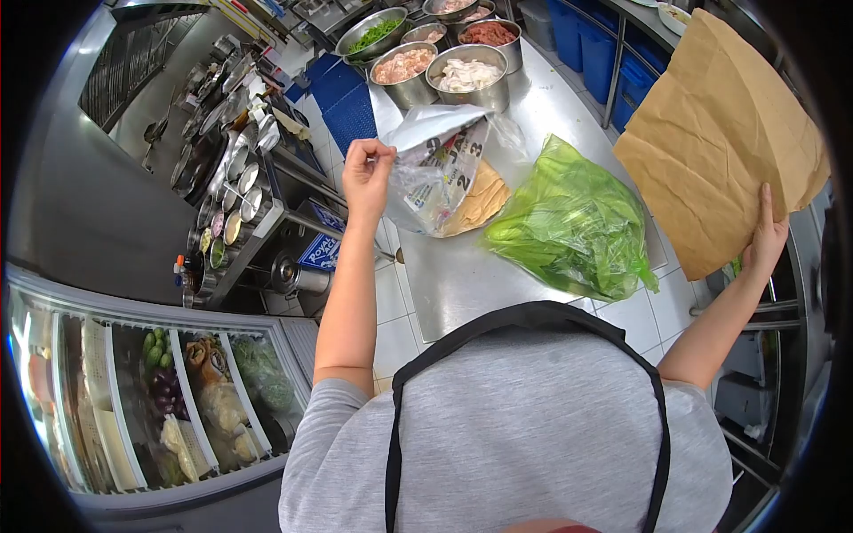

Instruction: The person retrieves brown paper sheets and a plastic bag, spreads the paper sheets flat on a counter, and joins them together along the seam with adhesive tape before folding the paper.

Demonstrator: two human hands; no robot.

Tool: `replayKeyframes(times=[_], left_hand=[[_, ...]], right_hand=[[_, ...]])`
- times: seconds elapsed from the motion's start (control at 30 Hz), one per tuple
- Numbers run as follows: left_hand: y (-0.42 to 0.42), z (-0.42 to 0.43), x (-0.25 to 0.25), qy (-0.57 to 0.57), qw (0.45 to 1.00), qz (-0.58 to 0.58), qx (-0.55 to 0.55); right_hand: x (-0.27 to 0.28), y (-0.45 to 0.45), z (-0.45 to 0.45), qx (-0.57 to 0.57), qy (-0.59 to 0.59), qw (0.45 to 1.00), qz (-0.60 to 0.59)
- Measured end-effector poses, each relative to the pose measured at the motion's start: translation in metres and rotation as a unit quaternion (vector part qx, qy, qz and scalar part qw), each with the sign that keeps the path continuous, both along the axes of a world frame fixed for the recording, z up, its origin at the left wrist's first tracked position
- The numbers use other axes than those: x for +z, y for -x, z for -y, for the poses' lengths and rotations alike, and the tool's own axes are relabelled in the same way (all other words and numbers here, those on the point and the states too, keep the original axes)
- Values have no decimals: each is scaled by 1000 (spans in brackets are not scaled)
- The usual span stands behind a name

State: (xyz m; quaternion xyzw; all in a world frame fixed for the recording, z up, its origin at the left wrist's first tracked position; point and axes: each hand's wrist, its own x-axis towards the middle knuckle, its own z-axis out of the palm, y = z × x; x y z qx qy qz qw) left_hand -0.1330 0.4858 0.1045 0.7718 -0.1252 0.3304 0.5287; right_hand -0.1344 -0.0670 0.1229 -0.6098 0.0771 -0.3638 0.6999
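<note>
We have our left grip (367, 182) closed, thumb and fingertips together, clamped on the upper edge of a clear, crumpled plastic bag (410, 188). That bag lies on the brushed-steel rectangular table (453, 275), just to the right of the left grip, with black-printed newspaper (464, 164) and a folded tan-brown paper piece (484, 197) showing through it; we cannot tell whether the white flap (435, 129) beside the left grip is part of the bag or a separate sheet. Our right grip (766, 242) is clamped on the near right part of a large, creased brown paper sheet (711, 124), with a finger laid along its front and the others partly hidden. The sheet is held up, well apart from the left grip, and spreads forward and leftward of the right grip; its longer axis appears to run away from us, though its folds make this uncertain. The relation we attend to is across the 2 grips: the printed contents lie well to the left of the right grip, so the left grip is nearer, and a bulging clear bag of green leafy vegetables (569, 226) sits between. Ahead of the left grip, beyond the crumpled bag, stand round steel bowls, the nearest 2 being a bowl of pinkish meat (404, 95) and a bowl of pale pieces (489, 98).
</note>
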Motion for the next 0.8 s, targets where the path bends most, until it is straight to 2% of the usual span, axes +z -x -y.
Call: replayKeyframes(times=[0.2,0.33,0.43,0.47,0.53,0.57,0.6,0.67,0.73,0.8], left_hand=[[6,2,-9,5,999,-32,5],[15,8,-13,32,991,-115,-59],[23,21,-2,42,948,-279,-148],[19,23,0,43,947,-279,-152],[11,29,5,149,922,-318,-161],[9,32,12,124,918,-331,-180],[7,33,18,124,917,-329,-186],[1,31,26,252,862,-330,-290],[-2,21,23,278,838,-350,-314],[0,12,14,367,788,-354,-344]], right_hand=[[10,1,-11,8,10,1000,14],[15,0,-17,26,2,999,23],[20,0,-26,63,-22,995,75],[26,0,-37,86,-55,992,69],[34,-1,-64,117,-103,984,81],[33,-4,-78,134,-103,983,68],[33,-5,-96,170,-118,977,53],[36,-3,-132,262,-102,960,4],[24,-10,-162,378,-124,917,-33],[6,-18,-188,467,-108,871,-110]])
